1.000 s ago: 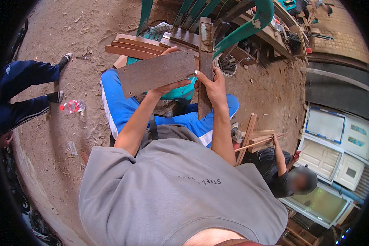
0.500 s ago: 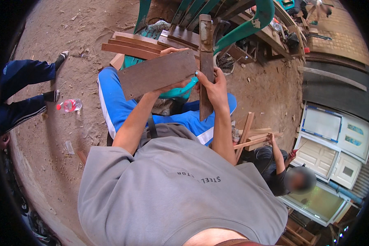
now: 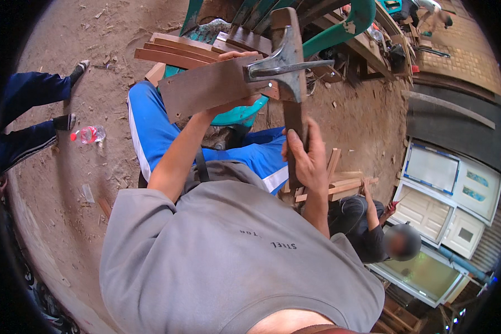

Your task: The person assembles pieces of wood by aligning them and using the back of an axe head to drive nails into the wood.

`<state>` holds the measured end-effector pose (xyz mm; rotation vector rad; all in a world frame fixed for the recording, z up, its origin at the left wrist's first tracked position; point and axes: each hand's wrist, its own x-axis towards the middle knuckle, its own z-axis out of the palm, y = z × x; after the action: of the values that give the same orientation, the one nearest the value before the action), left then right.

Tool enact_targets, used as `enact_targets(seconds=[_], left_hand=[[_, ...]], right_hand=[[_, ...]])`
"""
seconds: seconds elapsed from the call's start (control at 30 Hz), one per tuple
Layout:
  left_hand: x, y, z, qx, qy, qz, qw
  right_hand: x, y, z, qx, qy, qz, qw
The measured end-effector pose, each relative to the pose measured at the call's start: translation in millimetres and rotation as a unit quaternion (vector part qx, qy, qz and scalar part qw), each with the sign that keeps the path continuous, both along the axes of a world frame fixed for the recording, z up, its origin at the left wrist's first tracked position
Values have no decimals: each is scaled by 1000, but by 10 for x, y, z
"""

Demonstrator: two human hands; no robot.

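Note:
My left hand [image 3: 236, 103] grips a flat brown wooden board [image 3: 206, 86] from behind, holding it over my blue-trousered knees. Shut around a wooden handle, my right hand [image 3: 306, 158] holds a hammer upright. The metal hammer head [image 3: 286, 58] stands above the board's right end, with its claw pointing right. Behind the board, several brown wooden slats [image 3: 175, 47] lie stacked on a green plastic chair [image 3: 236, 118].
Another person's dark blue legs [image 3: 28, 111] and a plastic bottle [image 3: 87, 134] are on the dirt floor at left. A person in a black shirt [image 3: 362, 222] crouches at lower right, handling wooden pieces [image 3: 339, 186]. White door panels [image 3: 437, 186] lie at right.
The hammer has come up and toward the camera, so its head now looms large over the board. My right hand has drawn back toward my body. The board stays in my left hand.

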<state>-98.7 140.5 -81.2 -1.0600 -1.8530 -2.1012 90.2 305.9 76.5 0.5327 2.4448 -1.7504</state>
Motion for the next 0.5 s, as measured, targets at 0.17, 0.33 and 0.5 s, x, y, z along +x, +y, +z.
enact_targets(seconds=[0.17, 0.33, 0.5], left_hand=[[62, 40, -15, 48, -60, 2, 997], [25, 11, -22, -85, 66, 43, 993], [2, -32, 10, -10, 55, 36, 998]], right_hand=[[7, -205, -29, 18, 7, 8, 1000], [-38, -243, 301, 70, 69, -55, 994], [-32, -240, 189, 120, 30, -49, 991]])
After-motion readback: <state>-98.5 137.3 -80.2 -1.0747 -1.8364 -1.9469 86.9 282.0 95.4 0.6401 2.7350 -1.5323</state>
